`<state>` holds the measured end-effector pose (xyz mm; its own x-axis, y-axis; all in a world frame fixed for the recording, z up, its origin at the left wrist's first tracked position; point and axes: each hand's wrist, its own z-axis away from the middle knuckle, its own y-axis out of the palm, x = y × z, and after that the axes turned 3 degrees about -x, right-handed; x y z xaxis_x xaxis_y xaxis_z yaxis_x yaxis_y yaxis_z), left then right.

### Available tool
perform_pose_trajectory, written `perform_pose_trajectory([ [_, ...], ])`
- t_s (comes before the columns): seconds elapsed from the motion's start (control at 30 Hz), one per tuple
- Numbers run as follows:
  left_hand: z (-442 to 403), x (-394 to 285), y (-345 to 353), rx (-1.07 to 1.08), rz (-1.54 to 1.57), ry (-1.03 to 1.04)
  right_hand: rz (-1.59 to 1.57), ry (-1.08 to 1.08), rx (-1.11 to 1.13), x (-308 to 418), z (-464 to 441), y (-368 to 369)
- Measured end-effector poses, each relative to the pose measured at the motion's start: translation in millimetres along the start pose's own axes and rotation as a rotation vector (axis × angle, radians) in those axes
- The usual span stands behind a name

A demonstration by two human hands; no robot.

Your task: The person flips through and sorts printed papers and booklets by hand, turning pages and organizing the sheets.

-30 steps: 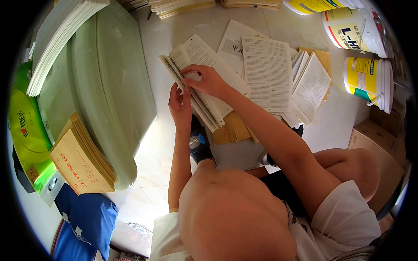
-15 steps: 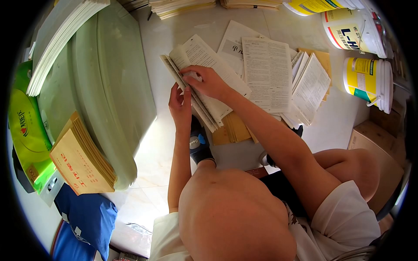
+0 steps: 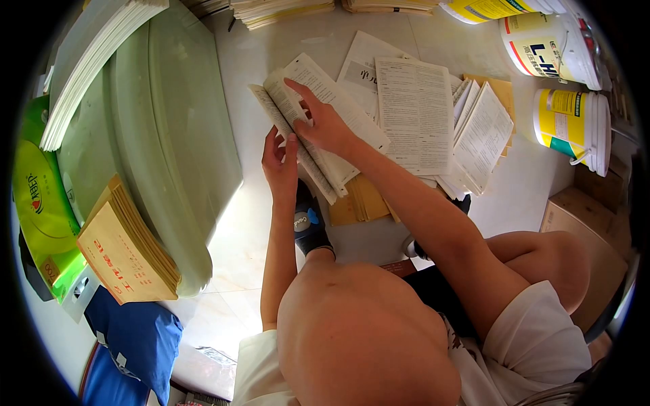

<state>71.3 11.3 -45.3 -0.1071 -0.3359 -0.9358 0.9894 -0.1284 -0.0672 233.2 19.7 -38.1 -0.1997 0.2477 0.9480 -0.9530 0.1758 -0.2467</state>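
Note:
An open printed booklet [image 3: 342, 101] lies tilted in front of me, with its left pages raised. My left hand [image 3: 279, 162] grips its lower left edge, thumb over the paper and fingers behind. Across the pages near the fold lies my right hand [image 3: 323, 127], index finger stretched out and thumb apart from it. Right of the booklet is a printed sheet [image 3: 414, 115], partly over another sheet with large characters [image 3: 360, 68]. A stack of folded papers [image 3: 484, 139] lies farther right, and brown envelopes [image 3: 369, 201] stick out below.
Yellow and white buckets [image 3: 572, 122] stand at the right above a cardboard box [image 3: 586, 233]. On the left are a large pale green container [image 3: 176, 101], a bundle of brown envelopes [image 3: 125, 247] and a blue bag [image 3: 139, 338]. Paper stacks [image 3: 281, 13] line the far side.
My right hand's fingers have spread from a bent hold at the raised pages and now lie over the opened page. The left hand stays at the booklet's edge.

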Motion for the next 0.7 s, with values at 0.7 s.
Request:
perform_pose_trajectory([
  [0.7,-0.3,-2.0,0.4,0.002,-0.003,-0.049,-0.051,0.028,0.06,-0.1,-4.1,1.8],
])
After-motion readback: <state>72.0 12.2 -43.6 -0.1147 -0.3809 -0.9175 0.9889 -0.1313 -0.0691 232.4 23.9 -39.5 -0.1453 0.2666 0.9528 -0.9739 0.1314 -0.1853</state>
